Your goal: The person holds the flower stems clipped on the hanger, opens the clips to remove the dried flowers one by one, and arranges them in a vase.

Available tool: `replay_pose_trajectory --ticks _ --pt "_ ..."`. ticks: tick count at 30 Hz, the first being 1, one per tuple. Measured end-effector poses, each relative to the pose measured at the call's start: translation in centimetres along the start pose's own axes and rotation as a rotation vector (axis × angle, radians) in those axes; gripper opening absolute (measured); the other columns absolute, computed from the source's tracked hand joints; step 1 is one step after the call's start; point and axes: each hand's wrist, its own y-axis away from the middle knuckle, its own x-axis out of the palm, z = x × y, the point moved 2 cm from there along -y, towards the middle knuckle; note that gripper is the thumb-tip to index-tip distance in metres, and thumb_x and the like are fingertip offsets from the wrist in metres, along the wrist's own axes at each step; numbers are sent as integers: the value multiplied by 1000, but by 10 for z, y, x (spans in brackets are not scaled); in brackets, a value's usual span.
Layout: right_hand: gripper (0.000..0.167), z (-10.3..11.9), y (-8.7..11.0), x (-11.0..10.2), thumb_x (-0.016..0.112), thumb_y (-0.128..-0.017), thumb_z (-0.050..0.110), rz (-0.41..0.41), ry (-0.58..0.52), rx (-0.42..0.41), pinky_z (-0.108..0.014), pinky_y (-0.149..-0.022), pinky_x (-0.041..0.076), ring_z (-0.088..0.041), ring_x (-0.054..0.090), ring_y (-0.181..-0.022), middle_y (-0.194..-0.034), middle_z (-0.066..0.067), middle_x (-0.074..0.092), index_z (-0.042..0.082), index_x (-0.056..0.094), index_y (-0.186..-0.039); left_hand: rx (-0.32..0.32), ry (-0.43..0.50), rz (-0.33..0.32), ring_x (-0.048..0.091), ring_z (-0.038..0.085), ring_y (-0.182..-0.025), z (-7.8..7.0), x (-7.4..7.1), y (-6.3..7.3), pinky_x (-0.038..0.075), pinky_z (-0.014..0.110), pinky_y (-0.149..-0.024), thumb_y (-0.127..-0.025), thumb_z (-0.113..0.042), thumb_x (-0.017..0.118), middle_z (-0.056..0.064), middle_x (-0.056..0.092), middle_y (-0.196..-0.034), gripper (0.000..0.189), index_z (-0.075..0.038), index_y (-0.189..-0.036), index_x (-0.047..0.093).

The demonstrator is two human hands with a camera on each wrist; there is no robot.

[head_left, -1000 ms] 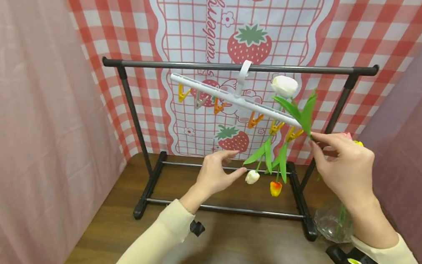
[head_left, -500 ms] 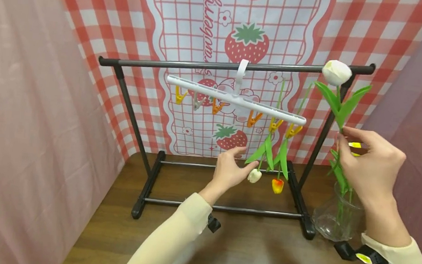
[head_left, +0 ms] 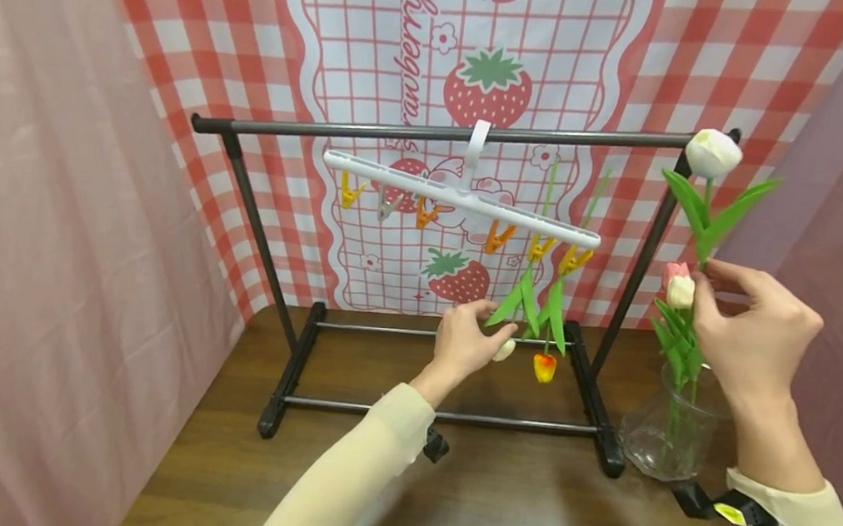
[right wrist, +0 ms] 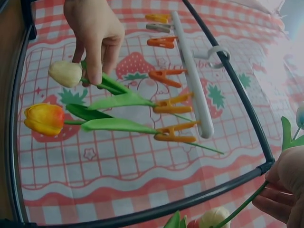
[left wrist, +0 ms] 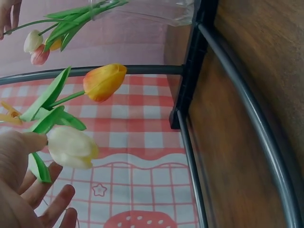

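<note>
A white tulip [head_left: 713,155] stands upright in my right hand [head_left: 757,334], its stem pinched between thumb and fingers just below the leaves. Another white tulip [right wrist: 65,74] hangs bloom-down from a yellow clip [head_left: 541,248] on the white hanger [head_left: 399,173]. My left hand [head_left: 463,338] pinches that hanging tulip close behind its bloom, as the right wrist view shows. Beside it an orange-yellow tulip [head_left: 543,369] hangs from the outermost clip [head_left: 575,261]. Below and left of my right hand, pink and white tulips [head_left: 680,290] lean in a clear glass vase [head_left: 666,435].
The hanger hooks over the top bar [head_left: 313,129] of a black rack and slopes down to the right. Several other clips [head_left: 426,213] on it hold nothing. A checked strawberry cloth [head_left: 222,45] covers the back, and pink curtains [head_left: 56,223] flank both sides.
My right hand has carried its white tulip rightward from the hanger's end to above the vase. My left hand has shifted right and now pinches the hanging white tulip.
</note>
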Motion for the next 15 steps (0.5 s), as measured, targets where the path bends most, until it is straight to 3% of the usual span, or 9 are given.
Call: replay_pose_trajectory --ticks 4,8,12,15 --pt "23 -5 2 -3 74 -91 9 12 35 6 7 -75 38 35 52 -79 -95 -35 77 -7 81 -106 2 33 -1 75 20 -79 2 1 -1 54 25 -69 -90 -29 85 5 83 -93 32 -11 -116 81" --pt "25 -10 6 -6 73 -93 10 36 83 13 8 -76 34 38 47 -79 -95 -35 76 -9 80 -107 -21 93 0 73 15 -78 3 0 -1 53 20 -69 -87 -31 88 7 83 -93 35 -10 -114 81" --pt "25 -16 12 -11 71 -92 8 50 116 24 8 -75 33 39 44 -78 -93 -36 76 -10 79 -107 -52 176 35 71 6 -70 2 1 -1 54 15 -66 -85 -36 91 7 82 -90 38 -8 -109 82" --pt "25 -22 16 -14 71 -91 8 55 126 34 9 -74 33 39 43 -77 -91 -36 76 -10 78 -107 -54 170 64 62 1 -61 2 1 -1 49 14 -61 -85 -36 90 4 78 -77 32 -9 -100 82"
